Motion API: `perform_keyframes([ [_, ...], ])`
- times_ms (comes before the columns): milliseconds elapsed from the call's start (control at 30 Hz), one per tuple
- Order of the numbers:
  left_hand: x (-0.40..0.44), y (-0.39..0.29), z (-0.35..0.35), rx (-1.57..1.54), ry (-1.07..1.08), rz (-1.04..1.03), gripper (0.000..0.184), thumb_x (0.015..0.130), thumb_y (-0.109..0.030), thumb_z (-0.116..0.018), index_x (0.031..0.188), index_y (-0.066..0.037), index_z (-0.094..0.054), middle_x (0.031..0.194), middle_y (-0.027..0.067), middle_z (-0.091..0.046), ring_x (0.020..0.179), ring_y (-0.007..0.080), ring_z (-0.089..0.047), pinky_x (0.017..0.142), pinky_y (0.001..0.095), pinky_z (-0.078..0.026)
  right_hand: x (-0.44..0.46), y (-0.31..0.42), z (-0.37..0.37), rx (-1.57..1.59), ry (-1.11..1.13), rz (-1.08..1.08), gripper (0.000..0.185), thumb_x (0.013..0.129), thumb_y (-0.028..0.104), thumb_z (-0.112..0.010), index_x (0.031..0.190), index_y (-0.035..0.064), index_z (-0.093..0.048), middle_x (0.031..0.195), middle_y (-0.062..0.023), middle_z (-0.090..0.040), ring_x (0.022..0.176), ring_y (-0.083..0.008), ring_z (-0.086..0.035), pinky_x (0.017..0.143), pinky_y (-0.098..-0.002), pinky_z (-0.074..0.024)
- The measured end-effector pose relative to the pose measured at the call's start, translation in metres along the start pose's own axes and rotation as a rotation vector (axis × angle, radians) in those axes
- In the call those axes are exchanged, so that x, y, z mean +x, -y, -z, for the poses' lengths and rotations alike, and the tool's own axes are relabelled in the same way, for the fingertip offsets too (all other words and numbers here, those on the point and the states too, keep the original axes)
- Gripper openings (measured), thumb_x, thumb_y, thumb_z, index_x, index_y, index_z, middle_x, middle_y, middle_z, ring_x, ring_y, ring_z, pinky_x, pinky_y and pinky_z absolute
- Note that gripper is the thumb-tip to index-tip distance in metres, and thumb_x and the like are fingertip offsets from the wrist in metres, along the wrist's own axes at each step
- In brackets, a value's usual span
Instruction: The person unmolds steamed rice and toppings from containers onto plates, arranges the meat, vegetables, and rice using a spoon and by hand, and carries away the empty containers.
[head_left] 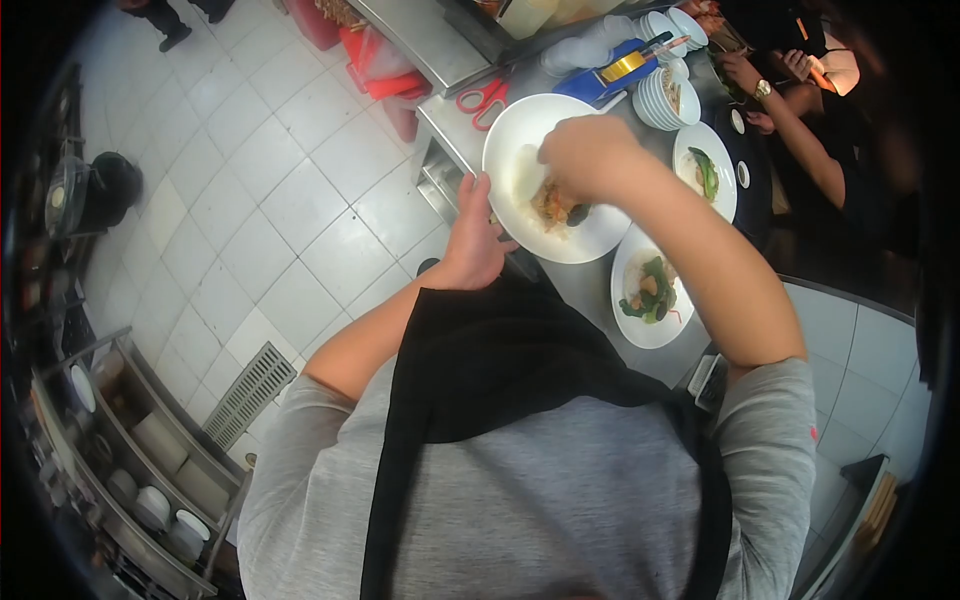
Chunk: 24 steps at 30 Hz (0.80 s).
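Observation:
A large white plate (510, 222) sits at the counter's edge with a cooked, saucy brownish food (556, 212) in its middle. My left hand (476, 240) steadies the plate's near left side, thumb up along the rim and fingers partly under it. Over the food, my right hand (592, 158) reaches down with its fingers closed together; what they hold is hidden. A pale, rounded shape (527, 172) lies beside these fingertips, perhaps a spoon or rice. Below my right forearm is a white plate (648, 332) with leafy greens (655, 290).
Another plate with greens (728, 204) stands further right. Behind are stacked white bowls (655, 105), a blue tape dispenser (606, 82) and red scissors (484, 101). Across the counter is a co-worker's arm (808, 135). Shelves with dishes (150, 505) stand at lower left.

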<state>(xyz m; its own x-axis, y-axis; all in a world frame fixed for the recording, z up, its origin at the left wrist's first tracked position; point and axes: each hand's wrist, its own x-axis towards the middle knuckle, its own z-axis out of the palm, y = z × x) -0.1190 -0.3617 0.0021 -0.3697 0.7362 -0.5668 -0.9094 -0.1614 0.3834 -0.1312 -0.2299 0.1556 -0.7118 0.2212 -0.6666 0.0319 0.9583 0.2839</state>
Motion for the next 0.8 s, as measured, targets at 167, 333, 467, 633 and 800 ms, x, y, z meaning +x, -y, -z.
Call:
perform_keyframes([
  [167,-0.003,-0.001,-0.003,0.011,-0.006,-0.019,0.073,0.093,-0.060,-0.036,0.148,-0.018,-0.010,0.149,0.0100,-0.024,0.134,0.0375,-0.027,0.106,0.0620,-0.014,-0.002,0.002,-0.010,0.007,0.068,0.044,0.025,0.066,0.020,-0.074,0.088,0.0076,-0.072,0.086,-0.0129,-0.069,0.082,-0.0281,-0.068,0.071,-0.0397,-0.0534],
  [333,0.001,-0.001,-0.001,0.013,0.011,-0.004,0.071,0.094,-0.059,-0.034,0.148,-0.016,-0.013,0.149,0.0118,-0.024,0.133,0.0379,-0.028,0.107,0.0613,-0.014,-0.023,0.019,-0.004,0.028,-0.073,0.090,0.020,0.068,0.017,-0.071,0.085,0.0055,-0.072,0.083,-0.0141,-0.069,0.079,-0.0287,-0.068,0.070,-0.0394,-0.0533],
  [467,-0.001,-0.003,-0.004,0.026,0.003,0.001,0.069,0.095,-0.059,-0.032,0.147,-0.015,-0.017,0.148,0.0119,-0.026,0.131,0.0367,-0.032,0.107,0.0593,-0.016,-0.022,0.009,-0.001,0.054,-0.034,0.100,0.019,0.068,0.014,-0.070,0.084,0.0045,-0.071,0.083,-0.0149,-0.069,0.078,-0.0283,-0.068,0.070,-0.0394,-0.0532],
  [633,0.003,0.001,0.000,0.039,0.019,-0.003,0.069,0.095,-0.059,-0.031,0.146,-0.015,-0.020,0.147,0.0092,-0.029,0.126,0.0336,-0.036,0.104,0.0564,-0.021,-0.017,0.017,0.004,0.040,-0.090,0.116,0.019,0.067,0.014,-0.071,0.084,0.0056,-0.072,0.083,-0.0140,-0.069,0.078,-0.0274,-0.068,0.068,-0.0382,-0.0532],
  [800,0.004,0.001,0.001,0.051,0.009,0.006,0.068,0.094,-0.059,-0.033,0.145,-0.015,-0.022,0.145,0.0086,-0.030,0.124,0.0320,-0.039,0.102,0.0548,-0.025,-0.023,0.017,0.006,0.062,-0.065,0.103,0.016,0.068,0.012,-0.069,0.083,0.0064,-0.071,0.081,-0.0130,-0.069,0.076,-0.0265,-0.068,0.067,-0.0372,-0.0531],
])
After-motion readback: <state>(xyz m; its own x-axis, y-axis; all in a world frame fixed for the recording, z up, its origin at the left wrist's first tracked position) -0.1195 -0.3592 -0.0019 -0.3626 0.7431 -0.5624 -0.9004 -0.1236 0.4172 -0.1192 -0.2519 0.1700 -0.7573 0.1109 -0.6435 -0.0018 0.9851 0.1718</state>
